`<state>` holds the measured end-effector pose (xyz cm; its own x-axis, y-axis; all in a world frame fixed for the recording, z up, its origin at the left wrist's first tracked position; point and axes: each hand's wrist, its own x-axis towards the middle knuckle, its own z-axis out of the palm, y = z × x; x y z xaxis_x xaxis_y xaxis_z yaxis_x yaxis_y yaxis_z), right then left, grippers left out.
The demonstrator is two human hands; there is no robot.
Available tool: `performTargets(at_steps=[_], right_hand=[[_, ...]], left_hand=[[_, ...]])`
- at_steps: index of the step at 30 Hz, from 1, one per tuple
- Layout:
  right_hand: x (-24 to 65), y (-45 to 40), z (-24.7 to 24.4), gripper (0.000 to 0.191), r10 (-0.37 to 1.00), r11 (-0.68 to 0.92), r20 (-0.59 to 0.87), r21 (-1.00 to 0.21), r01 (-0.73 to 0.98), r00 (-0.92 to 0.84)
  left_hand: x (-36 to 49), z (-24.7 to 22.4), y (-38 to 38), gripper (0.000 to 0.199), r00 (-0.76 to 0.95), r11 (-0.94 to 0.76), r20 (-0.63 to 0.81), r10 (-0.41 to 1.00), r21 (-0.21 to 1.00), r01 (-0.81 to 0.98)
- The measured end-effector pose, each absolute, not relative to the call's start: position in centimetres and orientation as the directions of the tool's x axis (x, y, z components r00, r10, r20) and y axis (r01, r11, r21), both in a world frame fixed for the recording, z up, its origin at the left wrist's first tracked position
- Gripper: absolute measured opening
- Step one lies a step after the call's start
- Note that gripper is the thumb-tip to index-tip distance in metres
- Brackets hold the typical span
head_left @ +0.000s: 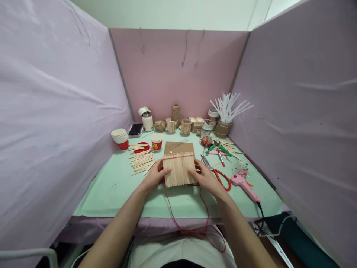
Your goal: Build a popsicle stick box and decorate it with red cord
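Observation:
A panel of popsicle sticks [180, 172], laid side by side, is held between my two hands above the table. My left hand [156, 174] grips its left edge, thumb on the front face and fingers behind. The right edge is gripped the same way by my right hand [205, 176]. Red yarn [178, 157] crosses the panel near its top. More of that yarn hangs down in a loop onto my lap. Behind the panel lies a brown cardboard sheet [178, 147]. Red-handled scissors [222, 179] rest just right of my right hand.
Loose sticks [141, 162] and stacked paper cups [120, 139] are on the left. A pink glue gun [246, 187], green-handled pliers [219, 148] and a red yarn ball [206, 141] lie right. Along the back stand a twine ball [160, 125], jars and a pot of white sticks [223, 128].

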<state>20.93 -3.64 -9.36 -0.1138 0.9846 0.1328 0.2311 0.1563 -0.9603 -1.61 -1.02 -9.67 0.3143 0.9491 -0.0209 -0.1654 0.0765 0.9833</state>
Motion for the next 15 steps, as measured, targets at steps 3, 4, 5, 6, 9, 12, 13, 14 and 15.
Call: performTargets(at_steps=[3,4,5,6,9,12,13,14,15], right_hand=[[20.4,-3.0,-9.3,0.059,0.993,0.114,0.112,-0.991,0.070,-0.031],[20.2,-2.7,-9.3,0.059,0.995,0.103,0.103,-0.994,0.041,0.014],[20.0,-2.5,-9.2,0.059,0.994,0.091,0.092,-0.996,0.020,0.058],[19.8,-2.2,-9.2,0.061,0.993,0.080,0.079,-0.997,0.001,0.090],[19.3,-1.7,-9.2,0.068,0.990,0.070,0.064,-0.997,-0.046,0.127],[19.1,-1.5,-9.3,0.071,0.988,0.079,0.070,-0.995,-0.066,0.135],[19.0,-1.6,-9.3,0.071,0.988,0.083,0.073,-0.994,-0.066,0.139],[19.0,-1.6,-9.3,0.070,0.987,0.088,0.079,-0.994,-0.064,0.141],[19.0,-1.7,-9.3,0.069,0.986,0.095,0.086,-0.994,-0.058,0.141]], left_hand=[[-1.4,-9.7,-1.1,0.060,0.321,0.069,-0.002,0.947,0.978,-0.196],[-1.4,-9.6,-1.2,0.061,0.327,0.069,0.000,0.945,0.978,-0.197],[-1.3,-9.6,-1.3,0.061,0.329,0.066,0.003,0.944,0.978,-0.196],[-1.3,-9.6,-1.4,0.061,0.330,0.060,0.007,0.944,0.979,-0.194],[-1.3,-9.6,-1.5,0.063,0.332,0.038,0.024,0.943,0.983,-0.180],[-1.2,-9.4,-1.5,0.070,0.326,0.037,0.021,0.945,0.984,-0.173],[-1.2,-9.2,-1.5,0.074,0.312,0.051,0.004,0.950,0.984,-0.170],[-1.1,-9.0,-1.5,0.078,0.293,0.073,-0.021,0.956,0.983,-0.167],[-1.0,-8.6,-1.5,0.081,0.269,0.099,-0.052,0.962,0.982,-0.163]])
